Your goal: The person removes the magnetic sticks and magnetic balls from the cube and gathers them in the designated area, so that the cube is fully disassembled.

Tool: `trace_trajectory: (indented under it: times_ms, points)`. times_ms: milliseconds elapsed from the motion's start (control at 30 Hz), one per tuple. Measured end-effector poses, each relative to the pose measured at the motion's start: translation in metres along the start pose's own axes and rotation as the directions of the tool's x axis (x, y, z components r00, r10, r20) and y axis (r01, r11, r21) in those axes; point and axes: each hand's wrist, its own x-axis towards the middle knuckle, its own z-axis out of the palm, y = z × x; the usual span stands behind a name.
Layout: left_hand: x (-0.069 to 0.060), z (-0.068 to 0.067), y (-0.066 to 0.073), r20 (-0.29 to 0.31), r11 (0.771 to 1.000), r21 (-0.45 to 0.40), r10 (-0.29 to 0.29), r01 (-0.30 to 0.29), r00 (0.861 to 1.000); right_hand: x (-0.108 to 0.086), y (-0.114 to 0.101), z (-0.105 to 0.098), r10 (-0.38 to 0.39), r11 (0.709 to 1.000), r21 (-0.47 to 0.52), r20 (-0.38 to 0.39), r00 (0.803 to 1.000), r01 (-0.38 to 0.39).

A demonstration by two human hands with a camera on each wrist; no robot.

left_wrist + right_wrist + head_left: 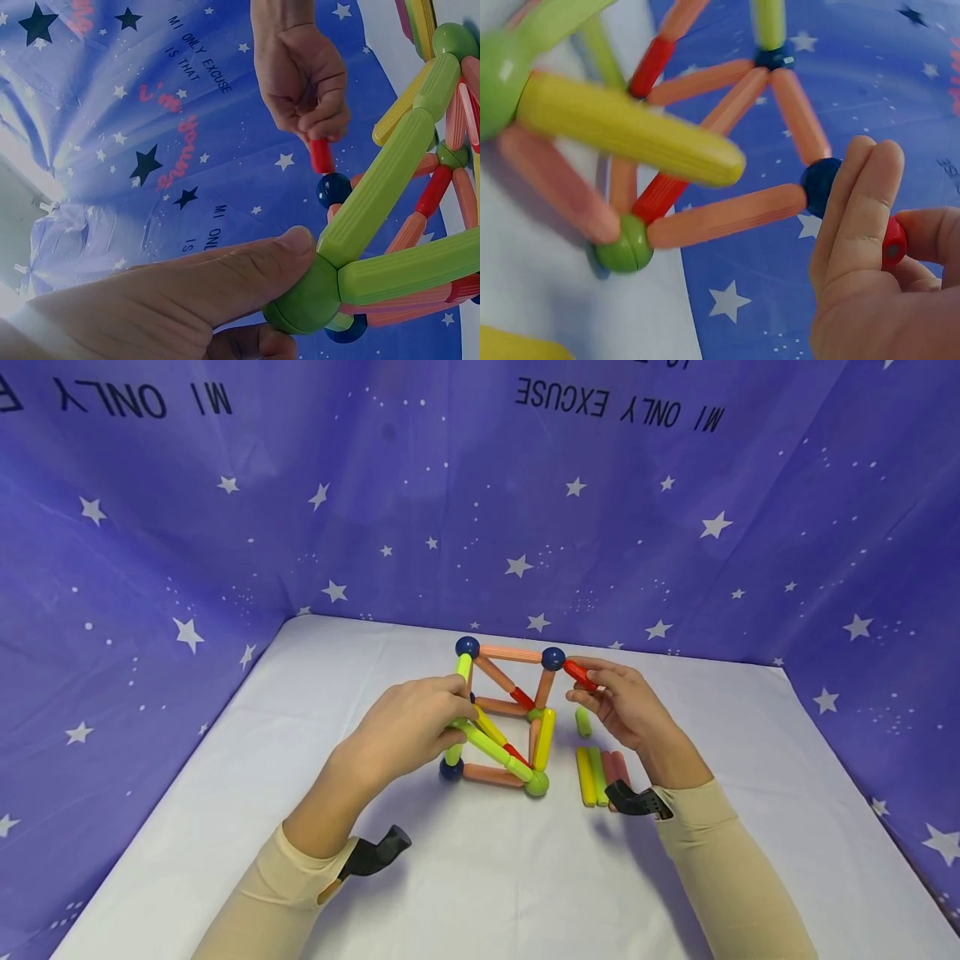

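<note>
The left hand (408, 727) has its thumb and fingers closed round a green ball (304, 300) at a corner of the stick frame (510, 654), seemingly because several bars meet there, so one grip can steady much of the structure. The frame stands mostly to the right of this hand and between the two hands, probably so that each can reach a corner. The right hand (626, 706) pinches a short red stick (580, 674) between thumb and fingers, with its far end set against the dark-blue ball (553, 658) just left of the fingertips; held from outside, the stick leaves the palm well out of the bars. Below and left of the right hand, a yellow stick (545, 739) rises from the near green ball (536, 782), its other end joined to nothing, so a knock from that hand could probably tip it. Nearer still to the right hand, a short green stick (583, 722) lies on the white cloth (480, 877), and beside the right wrist a yellow spare (586, 777), a green spare (597, 777) and pink spares (610, 768) lie side by side, apparently kept within easy reach.
</note>
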Motion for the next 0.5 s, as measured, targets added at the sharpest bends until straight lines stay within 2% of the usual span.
trace_trajectory:
  times_ms: [100, 167, 233, 267, 300, 333, 367, 433, 500]
  points:
    - [0.001, 0.000, 0.000, 0.004, 1.000, 0.006, -0.002, 0.002, 1.000, -0.002, -0.001, -0.003, 0.018, 0.994, 0.107, 0.006, 1.000, -0.018]
    - [0.001, 0.000, 0.000, 0.009, 1.000, 0.008, -0.004, 0.004, 1.000, -0.001, -0.001, -0.005, 0.003, 0.997, 0.082, -0.013, 1.000, -0.002]
    - [0.001, 0.000, 0.000, 0.012, 1.000, 0.011, -0.007, 0.007, 1.000, 0.000, -0.001, -0.007, -0.019, 0.999, -0.050, -0.062, 0.998, 0.016]
    - [0.001, 0.000, 0.001, 0.012, 1.000, 0.011, -0.007, 0.007, 1.000, 0.000, 0.000, -0.009, -0.029, 0.989, -0.147, -0.102, 0.994, 0.014]
    - [0.001, 0.000, 0.001, 0.012, 1.000, 0.012, -0.006, 0.006, 1.000, 0.001, 0.000, -0.011, -0.036, 0.966, -0.258, -0.147, 0.989, -0.004]
    - [0.001, 0.000, 0.001, 0.013, 1.000, 0.014, -0.005, 0.005, 1.000, 0.002, 0.001, -0.013, -0.044, 0.928, -0.371, -0.187, 0.981, -0.029]
    - [0.001, 0.001, 0.001, 0.013, 1.000, 0.015, -0.003, 0.003, 1.000, 0.003, 0.003, -0.016, -0.053, 0.875, -0.480, -0.226, 0.973, -0.064]
    - [0.001, 0.000, 0.002, 0.012, 1.000, 0.016, 0.003, -0.003, 1.000, 0.004, 0.006, -0.022, -0.077, 0.743, -0.655, -0.289, 0.954, -0.138]
    - [0.001, 0.000, 0.002, 0.008, 1.000, 0.014, 0.011, -0.012, 1.000, 0.006, 0.011, -0.029, -0.110, 0.591, -0.785, -0.306, 0.946, -0.186]
